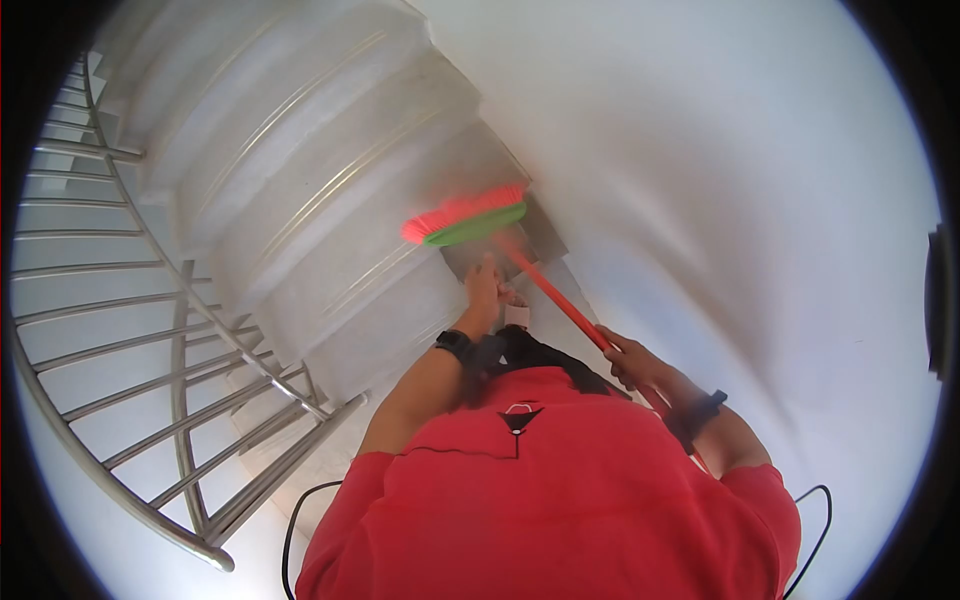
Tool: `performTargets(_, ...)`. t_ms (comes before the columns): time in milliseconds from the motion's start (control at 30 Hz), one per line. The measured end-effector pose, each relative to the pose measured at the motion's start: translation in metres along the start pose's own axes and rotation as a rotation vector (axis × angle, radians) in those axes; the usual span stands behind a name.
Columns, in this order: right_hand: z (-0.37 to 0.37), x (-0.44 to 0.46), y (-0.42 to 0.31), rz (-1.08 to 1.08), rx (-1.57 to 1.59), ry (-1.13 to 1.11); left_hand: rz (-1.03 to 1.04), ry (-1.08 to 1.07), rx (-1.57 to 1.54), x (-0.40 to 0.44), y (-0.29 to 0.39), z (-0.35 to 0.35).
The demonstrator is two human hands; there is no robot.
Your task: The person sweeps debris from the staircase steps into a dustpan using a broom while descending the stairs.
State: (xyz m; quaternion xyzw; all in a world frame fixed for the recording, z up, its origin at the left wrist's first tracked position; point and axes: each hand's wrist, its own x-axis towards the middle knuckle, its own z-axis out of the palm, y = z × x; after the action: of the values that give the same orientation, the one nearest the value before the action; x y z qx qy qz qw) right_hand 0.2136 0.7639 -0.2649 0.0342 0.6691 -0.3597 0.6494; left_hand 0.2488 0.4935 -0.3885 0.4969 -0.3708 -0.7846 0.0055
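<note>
A broom with a green head (475, 226) and bright pink-red bristles is held above the stairs, its bristles facing up and away from me. Its orange-red handle (560, 300) slants down toward my right side. My right hand (632, 360) is closed round this handle, partway along it. Just below the broom head is my left hand (485, 285), in front of my body. Its fingers are blurred, and I cannot tell whether they touch the broom or hold anything.
Curved pale steps (330, 190) with strips along their edges rise ahead and to the left. A metal railing (185, 400) borders them on the left. A white wall (720, 220) stands close on the right. Black cables (290, 535) hang beside my body.
</note>
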Motion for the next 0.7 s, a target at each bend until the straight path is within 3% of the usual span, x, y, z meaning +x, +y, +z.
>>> performTargets(133, 0.009, 0.007, -0.024, -0.11, -0.148, 0.071, -0.004, 0.0, -0.006, -0.001, 0.001, 0.002)
performTargets(367, -0.012, 0.131, -0.07, -0.438, -0.547, 0.246, 0.017, -0.028, 0.034, -0.007, 0.001, -0.001)
performTargets(433, -0.02, 0.132, -0.085, -0.251, -0.402, 0.187, 0.03, -0.034, 0.045, -0.008, 0.003, 0.002)
performTargets(700, -0.018, 0.077, 0.009, -0.116, -0.065, 0.14, -0.002, 0.0, 0.004, -0.004, -0.001, -0.003)
